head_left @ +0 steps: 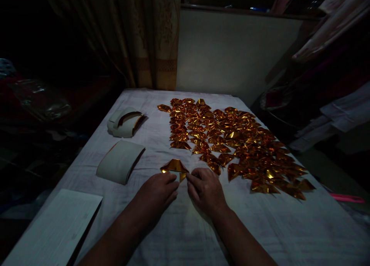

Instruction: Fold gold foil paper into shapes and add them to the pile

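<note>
A partly folded sheet of shiny gold foil paper [174, 165] lies on the cloth-covered table [162, 235] in front of me, its pale underside showing near the front. My left hand [158, 189] has its fingers closed on the left front edge of this paper. At the right corner, my right hand [206, 187] pinches the same piece between curled fingers. Just beyond and to the right spread many folded gold foil paper pieces [199, 135], pointed at both ends and set in rough rows.
On the left are a curved stack of pale paper sheets [120, 162], a curled paper stack [125, 121] with a dark opening, and a flat white pad or box [58, 227]. A curtain [144, 38] hangs behind the table. Something pink [347, 198] is beyond the right edge.
</note>
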Tool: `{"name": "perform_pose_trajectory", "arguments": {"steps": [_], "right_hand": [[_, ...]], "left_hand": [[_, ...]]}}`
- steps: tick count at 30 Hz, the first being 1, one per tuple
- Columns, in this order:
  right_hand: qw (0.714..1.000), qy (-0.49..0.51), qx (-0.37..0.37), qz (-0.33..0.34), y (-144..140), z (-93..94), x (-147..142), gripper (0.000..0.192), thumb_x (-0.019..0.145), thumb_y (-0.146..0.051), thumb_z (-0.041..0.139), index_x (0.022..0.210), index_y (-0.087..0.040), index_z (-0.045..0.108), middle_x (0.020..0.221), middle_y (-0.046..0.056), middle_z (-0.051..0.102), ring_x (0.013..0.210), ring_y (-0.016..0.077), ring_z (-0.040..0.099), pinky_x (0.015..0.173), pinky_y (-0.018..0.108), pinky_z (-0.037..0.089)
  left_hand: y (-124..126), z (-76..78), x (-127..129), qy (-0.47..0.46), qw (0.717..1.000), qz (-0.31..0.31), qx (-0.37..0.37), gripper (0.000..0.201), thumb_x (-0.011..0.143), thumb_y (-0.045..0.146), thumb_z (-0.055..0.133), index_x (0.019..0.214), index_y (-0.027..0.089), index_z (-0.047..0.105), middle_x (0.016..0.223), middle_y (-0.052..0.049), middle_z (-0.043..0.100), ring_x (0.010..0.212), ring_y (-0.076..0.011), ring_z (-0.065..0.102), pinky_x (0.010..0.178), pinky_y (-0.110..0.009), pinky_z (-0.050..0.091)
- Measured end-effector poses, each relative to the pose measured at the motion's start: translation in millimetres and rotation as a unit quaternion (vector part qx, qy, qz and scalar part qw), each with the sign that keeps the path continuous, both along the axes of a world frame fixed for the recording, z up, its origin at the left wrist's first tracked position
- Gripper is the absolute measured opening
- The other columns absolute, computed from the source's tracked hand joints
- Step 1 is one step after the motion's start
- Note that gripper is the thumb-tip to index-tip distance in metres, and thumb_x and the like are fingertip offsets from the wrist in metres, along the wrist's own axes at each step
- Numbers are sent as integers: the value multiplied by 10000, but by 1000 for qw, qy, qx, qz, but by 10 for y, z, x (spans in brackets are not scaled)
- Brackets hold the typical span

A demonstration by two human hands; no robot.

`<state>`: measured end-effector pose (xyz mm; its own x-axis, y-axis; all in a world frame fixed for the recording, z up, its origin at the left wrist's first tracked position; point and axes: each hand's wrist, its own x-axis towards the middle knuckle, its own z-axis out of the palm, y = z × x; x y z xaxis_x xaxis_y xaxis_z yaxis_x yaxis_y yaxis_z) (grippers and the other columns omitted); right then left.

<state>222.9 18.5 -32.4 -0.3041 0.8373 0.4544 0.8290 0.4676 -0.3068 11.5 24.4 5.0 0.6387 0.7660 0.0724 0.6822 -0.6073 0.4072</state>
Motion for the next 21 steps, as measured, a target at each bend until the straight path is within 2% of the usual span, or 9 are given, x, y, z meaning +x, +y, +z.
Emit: {"name": "perform_pose_trajectory", "arguments": {"steps": [3, 5, 9, 12, 17, 21], "right_hand": [[999, -5, 32, 25, 8, 5, -20, 222, 854, -148, 608, 1037, -198, 723, 1085, 84, 690, 980, 248, 554, 826, 370, 406], [998, -10, 42, 39, 13, 8, -32, 238, 861, -132, 597, 1064, -184, 710, 1145, 87, 697, 1031, 253, 550, 850, 372, 416], [998, -13, 31, 54, 31, 12, -43, 285, 873, -124, 586, 1134, -188, 683, 1157, 67, 719, 1048, 248, 557, 860, 379, 425], [998, -13, 8, 58, 47, 26, -54, 269, 882, -144, 587, 1129, -196, 680, 1144, 59, 727, 1029, 249, 572, 853, 389, 425], [997, -32, -48, 44, 63, 99, -102, 200, 872, -201, 647, 1066, -197, 690, 1129, 60, 722, 1001, 251, 591, 825, 396, 429], [992, -67, -99, 37, 98, 199, -145, 242, 843, -276, 726, 1069, -196, 691, 1163, 66, 702, 1015, 262, 599, 835, 400, 437]], "left_hand": [[44, 59, -37, -17, 1000, 23, 5, 142, 958, 209, 525, 883, 199, 645, 932, -43, 665, 884, -195, 623, 817, -335, 514], [84, 82, -85, -24, 998, 54, 25, 167, 967, 207, 492, 866, 193, 624, 917, -49, 655, 875, -201, 615, 799, -344, 516], [158, 42, -240, -27, 990, 115, 77, 143, 934, 167, 500, 990, 194, 628, 1194, -105, 636, 1094, -252, 600, 921, -417, 519], [183, -28, -330, -14, 991, 103, 80, 196, 912, 158, 534, 1063, 218, 642, 1338, -99, 601, 1245, -276, 550, 1029, -467, 479], [192, -54, -338, -23, 996, 79, 37, 210, 934, 188, 567, 1120, 251, 640, 1238, -46, 665, 1171, -231, 594, 1033, -418, 469], [197, -52, -341, -18, 996, 86, 32, 236, 913, 181, 613, 1134, 261, 644, 1229, -27, 664, 1157, -225, 597, 1022, -405, 462]]}}
